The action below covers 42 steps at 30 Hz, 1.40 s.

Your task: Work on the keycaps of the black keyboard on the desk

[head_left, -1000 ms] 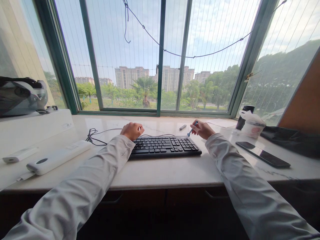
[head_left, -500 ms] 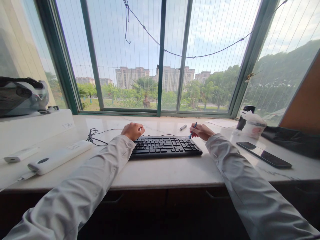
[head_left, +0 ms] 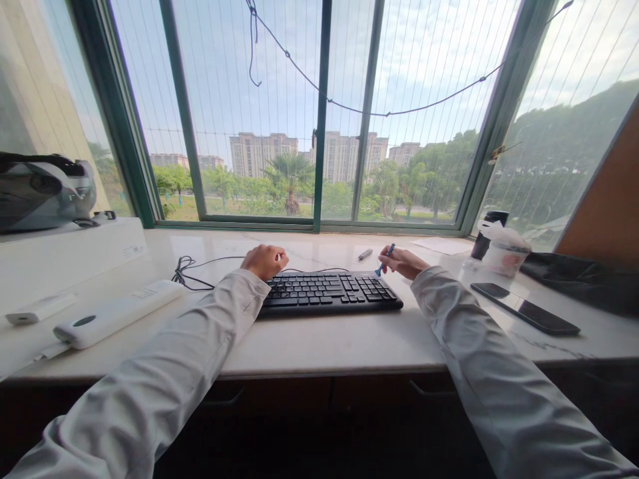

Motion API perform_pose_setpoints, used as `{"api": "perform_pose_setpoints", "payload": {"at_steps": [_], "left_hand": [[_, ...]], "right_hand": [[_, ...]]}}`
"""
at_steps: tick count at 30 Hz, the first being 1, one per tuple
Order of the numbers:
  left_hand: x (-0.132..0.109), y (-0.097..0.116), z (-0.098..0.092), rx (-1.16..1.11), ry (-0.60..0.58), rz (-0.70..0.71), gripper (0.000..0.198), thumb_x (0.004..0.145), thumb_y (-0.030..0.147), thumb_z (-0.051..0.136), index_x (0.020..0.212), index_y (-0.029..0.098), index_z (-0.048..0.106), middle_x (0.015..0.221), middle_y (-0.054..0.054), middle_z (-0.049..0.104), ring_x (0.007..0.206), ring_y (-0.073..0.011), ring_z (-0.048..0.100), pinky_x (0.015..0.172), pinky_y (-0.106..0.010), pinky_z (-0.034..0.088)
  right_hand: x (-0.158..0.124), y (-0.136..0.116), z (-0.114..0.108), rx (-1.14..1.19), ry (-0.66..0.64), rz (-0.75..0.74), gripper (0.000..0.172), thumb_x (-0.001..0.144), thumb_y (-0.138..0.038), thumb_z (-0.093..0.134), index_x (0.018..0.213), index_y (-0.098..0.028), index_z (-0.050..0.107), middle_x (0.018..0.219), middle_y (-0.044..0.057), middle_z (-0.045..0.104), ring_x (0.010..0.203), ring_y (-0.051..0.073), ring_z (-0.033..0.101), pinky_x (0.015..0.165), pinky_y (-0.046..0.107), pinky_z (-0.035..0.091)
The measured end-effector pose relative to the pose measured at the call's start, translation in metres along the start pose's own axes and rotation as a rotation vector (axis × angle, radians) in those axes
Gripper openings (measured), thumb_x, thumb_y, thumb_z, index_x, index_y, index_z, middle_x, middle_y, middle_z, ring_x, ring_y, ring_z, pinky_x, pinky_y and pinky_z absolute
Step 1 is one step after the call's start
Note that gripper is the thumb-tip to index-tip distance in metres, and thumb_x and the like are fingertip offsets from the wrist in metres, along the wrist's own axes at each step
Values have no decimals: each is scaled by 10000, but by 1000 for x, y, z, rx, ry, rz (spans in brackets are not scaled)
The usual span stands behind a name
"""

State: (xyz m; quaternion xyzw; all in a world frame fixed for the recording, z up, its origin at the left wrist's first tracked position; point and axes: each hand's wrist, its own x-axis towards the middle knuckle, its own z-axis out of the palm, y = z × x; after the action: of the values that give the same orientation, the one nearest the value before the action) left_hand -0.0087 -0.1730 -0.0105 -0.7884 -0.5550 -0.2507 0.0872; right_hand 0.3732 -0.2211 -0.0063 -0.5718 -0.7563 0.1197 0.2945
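A black keyboard (head_left: pixel 329 293) with a number pad lies on the white counter. In my right hand (head_left: pixel 407 261) is a slim blue tool (head_left: pixel 384 261), pinched by the fingers. Its wider end, brush-like, meets the keyboard's back right part by the number pad; whether it touches the keys I cannot tell. My left hand (head_left: pixel 265 261) is curled closed at the keyboard's back left corner. Its fingertips are turned away, so anything inside them is hidden.
Behind the keyboard lies a small silvery object (head_left: pixel 365 255). A phone (head_left: pixel 524 309), a bagged cup (head_left: pixel 505 253) and a dark bottle (head_left: pixel 486 236) are on the right. To the left are a white power bank (head_left: pixel 120 314), a coiled black cable (head_left: pixel 187 271) and a white box (head_left: pixel 74 259).
The blue tool's lower end has shifted very slightly left. My left hand has stayed in nearly the same place and pose.
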Motion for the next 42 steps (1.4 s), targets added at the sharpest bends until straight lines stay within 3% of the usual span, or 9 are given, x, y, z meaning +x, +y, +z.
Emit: {"api": "perform_pose_setpoints", "payload": {"at_steps": [9, 16, 31, 36, 42], "left_hand": [[0, 0, 0, 4, -6, 7, 316, 758, 403, 451, 836, 281, 732, 789, -25, 699, 773, -215, 610, 677, -284, 431], [0, -1, 1, 3, -3, 7, 317, 759, 394, 462, 853, 276, 741, 792, -29, 708, 787, -217, 619, 700, -287, 443], [0, -1, 2, -2, 1, 16, 317, 756, 396, 453, 823, 273, 737, 776, -34, 703, 776, -219, 619, 686, -289, 436], [1, -1, 2, -2, 3, 18, 316, 759, 399, 453, 829, 281, 738, 776, -29, 704, 783, -222, 622, 692, -294, 441], [1, -3, 3, -4, -1, 18, 315, 758, 393, 458, 842, 280, 740, 784, -30, 707, 786, -218, 624, 690, -286, 440]], "right_hand": [[2, 11, -2, 129, -83, 19, 287, 767, -450, 631, 791, -179, 541, 712, 50, 672, 693, 178, 600, 634, 321, 449], [-1, 17, -12, 99, -62, 3, 336, 725, -493, 651, 851, -182, 630, 807, 47, 706, 819, 201, 641, 768, 328, 459], [0, 34, -19, -36, 4, 9, 343, 702, -522, 632, 820, -199, 621, 727, 9, 627, 712, 171, 562, 677, 303, 420], [-4, 12, -17, 156, 64, 1, 387, 707, -532, 648, 855, -182, 577, 748, 28, 621, 705, 165, 548, 680, 316, 423], [-12, -24, -7, 382, -117, -62, 464, 668, -573, 694, 847, -166, 559, 745, 46, 619, 720, 169, 561, 663, 321, 429]]}}
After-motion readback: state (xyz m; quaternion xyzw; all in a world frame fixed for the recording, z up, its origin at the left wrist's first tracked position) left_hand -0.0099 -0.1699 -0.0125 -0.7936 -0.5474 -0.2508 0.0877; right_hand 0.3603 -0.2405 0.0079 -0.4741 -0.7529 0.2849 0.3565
